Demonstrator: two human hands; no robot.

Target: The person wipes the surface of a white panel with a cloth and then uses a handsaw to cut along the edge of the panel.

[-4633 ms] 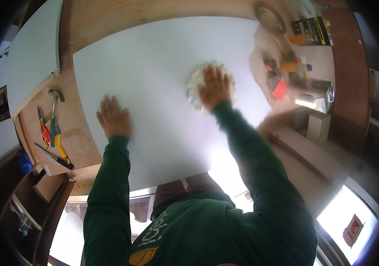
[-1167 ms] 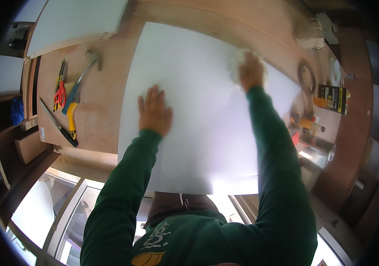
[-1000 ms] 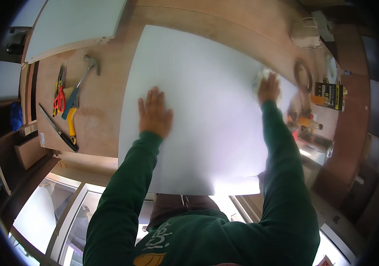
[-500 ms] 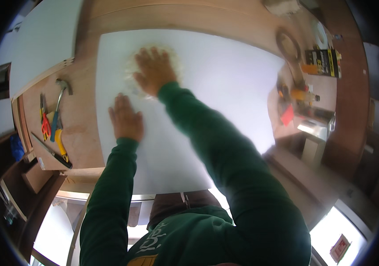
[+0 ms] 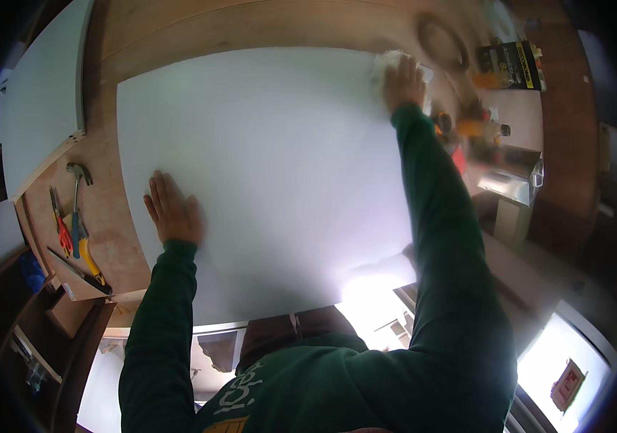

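A large white board lies flat in front of me. My left hand is open and palm down on its left part, fingers pointing away and thumb apart. At the board's far right corner, my right hand holds a pale, crumpled cloth pressed beneath its long-stretched fingers. Most of the cloth is hidden by that hand; its edge shows past the fingertips and on the left. The right arm is reached far out, slightly blurred.
Left of the board lie a claw hammer, red-handled pliers, a yellow-handled tool and a dark-handled long tool. At right are a tape roll, a black-and-yellow box, an orange bottle and a shiny metal piece.
My right hand has swept the cloth from the board's far left area to its far right corner. My left hand stays flat on the board, a little lower left in view.
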